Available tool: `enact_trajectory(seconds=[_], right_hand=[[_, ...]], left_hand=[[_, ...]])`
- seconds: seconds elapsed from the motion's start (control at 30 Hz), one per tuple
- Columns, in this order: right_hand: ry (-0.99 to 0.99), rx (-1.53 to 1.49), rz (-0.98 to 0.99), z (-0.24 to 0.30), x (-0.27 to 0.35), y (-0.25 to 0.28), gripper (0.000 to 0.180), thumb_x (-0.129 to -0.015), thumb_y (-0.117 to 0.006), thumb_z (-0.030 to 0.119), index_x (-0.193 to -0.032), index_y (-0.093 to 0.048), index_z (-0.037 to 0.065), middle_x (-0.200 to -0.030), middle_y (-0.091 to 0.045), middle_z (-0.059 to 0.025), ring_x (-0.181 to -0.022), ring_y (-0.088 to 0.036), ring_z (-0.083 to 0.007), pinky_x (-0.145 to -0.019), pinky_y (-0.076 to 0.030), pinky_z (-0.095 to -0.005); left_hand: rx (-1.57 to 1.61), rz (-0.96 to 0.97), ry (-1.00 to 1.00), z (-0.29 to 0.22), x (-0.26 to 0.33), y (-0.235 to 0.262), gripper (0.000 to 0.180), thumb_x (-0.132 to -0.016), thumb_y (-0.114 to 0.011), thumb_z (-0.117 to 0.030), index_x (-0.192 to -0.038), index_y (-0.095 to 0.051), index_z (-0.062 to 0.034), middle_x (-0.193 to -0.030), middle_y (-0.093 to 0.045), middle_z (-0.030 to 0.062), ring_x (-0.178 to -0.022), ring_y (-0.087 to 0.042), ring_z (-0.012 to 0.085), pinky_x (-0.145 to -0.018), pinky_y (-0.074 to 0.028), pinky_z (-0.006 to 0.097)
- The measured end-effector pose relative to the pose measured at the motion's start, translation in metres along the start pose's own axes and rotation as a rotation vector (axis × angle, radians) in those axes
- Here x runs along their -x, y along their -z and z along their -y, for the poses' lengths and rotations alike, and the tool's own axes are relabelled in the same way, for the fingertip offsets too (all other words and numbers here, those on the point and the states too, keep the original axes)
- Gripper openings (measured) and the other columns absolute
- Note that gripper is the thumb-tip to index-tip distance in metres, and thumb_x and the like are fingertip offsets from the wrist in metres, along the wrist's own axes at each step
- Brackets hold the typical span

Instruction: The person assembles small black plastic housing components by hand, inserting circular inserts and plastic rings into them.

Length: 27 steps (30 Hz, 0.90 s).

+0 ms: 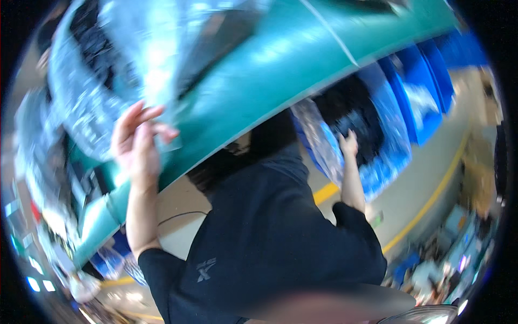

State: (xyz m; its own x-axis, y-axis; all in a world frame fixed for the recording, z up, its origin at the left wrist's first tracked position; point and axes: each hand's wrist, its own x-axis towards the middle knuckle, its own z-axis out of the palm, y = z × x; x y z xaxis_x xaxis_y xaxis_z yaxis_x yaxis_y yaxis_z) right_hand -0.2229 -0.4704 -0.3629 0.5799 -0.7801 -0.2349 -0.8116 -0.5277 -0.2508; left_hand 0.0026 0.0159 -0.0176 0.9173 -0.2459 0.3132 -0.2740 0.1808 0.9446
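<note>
My left hand [137, 143] is raised over the near edge of the green table [280, 65], its fingers apart and loosely bent. Just beyond its fingertips bulges a large clear plastic bag [154, 59] with black contents [94, 40]; whether the fingers touch the film is unclear. Off to the right, my right hand [349, 144] reaches down into a blue bin lined with clear plastic film [396, 156]. Black pieces [359, 100] fill this bin. A dark grey piece [350, 121] lies at my right fingertips, too blurred to show whether they grip it.
More blue bins [413, 97] stand in a row at the right, one with clear plastic inside. Another plastic bag [40, 156] sits at the far left. Yellow lines [431, 197] run along the floor, and cardboard boxes [477, 173] are at the right edge.
</note>
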Motion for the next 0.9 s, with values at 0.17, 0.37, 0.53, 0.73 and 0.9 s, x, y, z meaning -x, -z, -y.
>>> enact_trajectory(seconds=[0.17, 0.37, 0.53, 0.73, 0.9], right_hand=[[-0.242, 0.102, 0.049, -0.011, 0.006, 0.006, 0.044, -0.079, -0.057, 0.037, -0.119, -0.056, 0.018, -0.112, -0.059, -0.0170, -0.104, -0.057, -0.0342, -0.085, -0.045, -0.0477], [-0.312, 0.349, 0.248, 0.039, 0.014, 0.038, 0.034, -0.079, -0.057, 0.023, -0.108, -0.061, 0.007, -0.114, -0.059, -0.0137, -0.107, -0.056, -0.0298, -0.094, -0.039, -0.0492], [-0.308, 0.286, 0.226, 0.043, 0.005, 0.042, 0.032, -0.077, -0.062, 0.025, -0.104, -0.063, 0.008, -0.114, -0.059, -0.0146, -0.106, -0.057, -0.0301, -0.093, -0.041, -0.0474], [0.153, -0.173, 0.138, 0.069, -0.010, 0.055, 0.024, -0.073, -0.069, 0.020, -0.088, -0.068, 0.001, -0.085, -0.068, -0.0128, -0.079, -0.065, -0.0227, -0.076, -0.049, -0.0309], [0.294, -0.432, 0.273, 0.122, 0.024, 0.103, 0.029, -0.079, -0.066, 0.018, -0.099, -0.064, -0.003, -0.092, -0.067, -0.0150, -0.085, -0.064, -0.0207, -0.079, -0.049, -0.0294]], left_hand=[[-0.107, -0.116, 0.047, 0.002, -0.013, -0.011, 0.026, -0.087, -0.053, -0.004, -0.113, -0.053, 0.0023, -0.097, -0.064, 0.0142, -0.086, -0.063, 0.0173, -0.071, -0.049, 0.026], [-0.397, -0.142, -0.039, 0.001, -0.018, 0.002, 0.027, -0.083, -0.054, -0.002, -0.109, -0.057, 0.0006, -0.101, -0.063, 0.0117, -0.097, -0.060, 0.0197, -0.083, -0.047, 0.030], [-0.685, 0.025, 0.014, -0.003, -0.039, 0.018, 0.034, -0.082, -0.052, -0.001, -0.116, -0.053, 0.0009, -0.118, -0.055, 0.0138, -0.110, -0.053, 0.0206, -0.092, -0.041, 0.031], [-1.246, 0.008, -0.157, 0.028, -0.066, 0.042, 0.039, -0.077, -0.061, -0.011, -0.113, -0.054, 0.0010, -0.120, -0.051, 0.0213, -0.110, -0.050, 0.0347, -0.095, -0.039, 0.038], [-1.447, -0.101, -0.138, 0.031, -0.080, 0.039, 0.028, -0.074, -0.066, -0.019, -0.094, -0.060, -0.0008, -0.102, -0.060, 0.0160, -0.093, -0.056, 0.0321, -0.083, -0.044, 0.039]])
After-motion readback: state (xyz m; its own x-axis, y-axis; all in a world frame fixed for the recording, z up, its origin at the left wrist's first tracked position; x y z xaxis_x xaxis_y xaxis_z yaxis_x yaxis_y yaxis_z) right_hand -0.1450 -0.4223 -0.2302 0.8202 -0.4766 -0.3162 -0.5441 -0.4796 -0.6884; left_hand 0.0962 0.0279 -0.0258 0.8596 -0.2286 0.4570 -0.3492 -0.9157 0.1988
